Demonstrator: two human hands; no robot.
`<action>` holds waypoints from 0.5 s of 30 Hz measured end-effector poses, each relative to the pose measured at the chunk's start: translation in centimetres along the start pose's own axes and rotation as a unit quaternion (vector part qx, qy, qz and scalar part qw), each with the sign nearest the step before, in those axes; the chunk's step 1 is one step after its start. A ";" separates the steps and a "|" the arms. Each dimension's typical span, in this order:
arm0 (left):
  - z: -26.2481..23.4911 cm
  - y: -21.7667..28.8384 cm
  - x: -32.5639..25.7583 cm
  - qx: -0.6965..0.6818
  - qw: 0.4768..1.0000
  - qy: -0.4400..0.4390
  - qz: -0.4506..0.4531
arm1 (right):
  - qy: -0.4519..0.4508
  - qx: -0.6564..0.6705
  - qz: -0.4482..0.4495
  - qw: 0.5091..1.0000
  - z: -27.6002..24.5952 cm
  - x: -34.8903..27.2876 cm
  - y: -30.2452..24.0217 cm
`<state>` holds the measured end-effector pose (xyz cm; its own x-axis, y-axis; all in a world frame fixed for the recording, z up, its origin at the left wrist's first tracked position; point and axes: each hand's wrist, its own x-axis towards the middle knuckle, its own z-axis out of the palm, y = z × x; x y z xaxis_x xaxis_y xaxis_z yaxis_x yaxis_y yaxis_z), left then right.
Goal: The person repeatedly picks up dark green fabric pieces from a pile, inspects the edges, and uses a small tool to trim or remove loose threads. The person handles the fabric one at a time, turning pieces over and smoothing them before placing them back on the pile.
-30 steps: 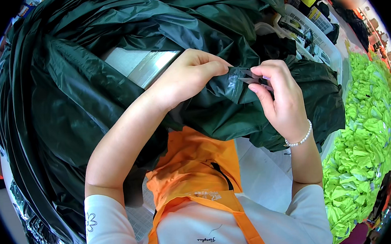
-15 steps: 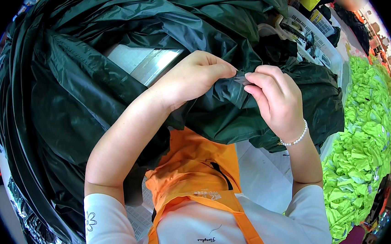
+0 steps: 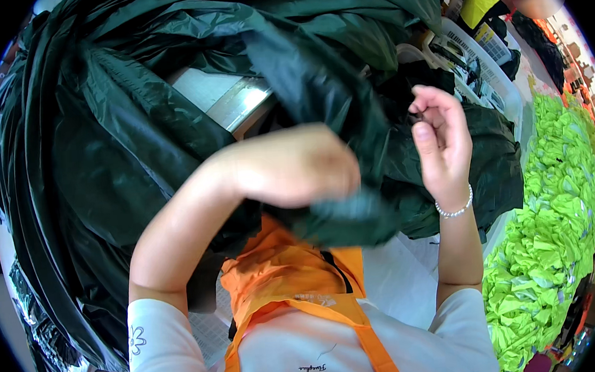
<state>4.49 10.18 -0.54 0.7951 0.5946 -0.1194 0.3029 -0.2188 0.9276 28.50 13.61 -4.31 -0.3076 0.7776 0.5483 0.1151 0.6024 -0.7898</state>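
Note:
My left hand (image 3: 303,164), smeared by motion, is closed in a fist on the dark green, shiny fabric (image 3: 352,216), which hangs blurred beneath it. To the right, my right hand (image 3: 447,139) is raised with curled fingers and wears a beaded bracelet (image 3: 454,204). A small dark tip (image 3: 416,116) shows between its thumb and fingers; it looks like part of small thread snips, mostly hidden by the hand. More of the green fabric (image 3: 132,129) lies in a large heap at the left and far side.
A metal-edged pale plate (image 3: 235,103) shows through the fabric. At the far right stands a clear plastic bin (image 3: 506,85) with labels and small parts. A pile of bright lime-green fabric pieces (image 3: 546,236) lies along the right. My orange apron (image 3: 269,265) is at the near edge.
My hands have parted. The left has swung down toward me with the green fabric, and the right has moved slightly right, away from the cloth.

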 end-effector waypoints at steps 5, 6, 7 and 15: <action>8.0 3.1 -6.6 0.017 0.969 -0.244 0.028 | 0.012 -0.048 0.118 0.992 1.2 0.2 3.1; 9.1 2.1 -8.0 -0.064 0.970 -0.234 -0.017 | -0.011 -0.004 0.148 0.989 2.1 0.2 3.3; 10.8 -0.4 -9.5 -0.150 0.966 -0.184 -0.102 | -0.049 0.032 0.164 0.985 3.5 0.1 3.9; 17.0 -3.7 -14.7 0.087 0.969 0.096 -0.208 | -0.225 0.193 0.054 0.953 20.8 -3.8 -0.8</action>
<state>0.58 -10.91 -8.24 0.4772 0.7891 -0.3867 0.6733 -0.0456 0.7379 9.90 6.45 -11.43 -0.6982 0.6229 0.3530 -0.1604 0.3445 -0.9250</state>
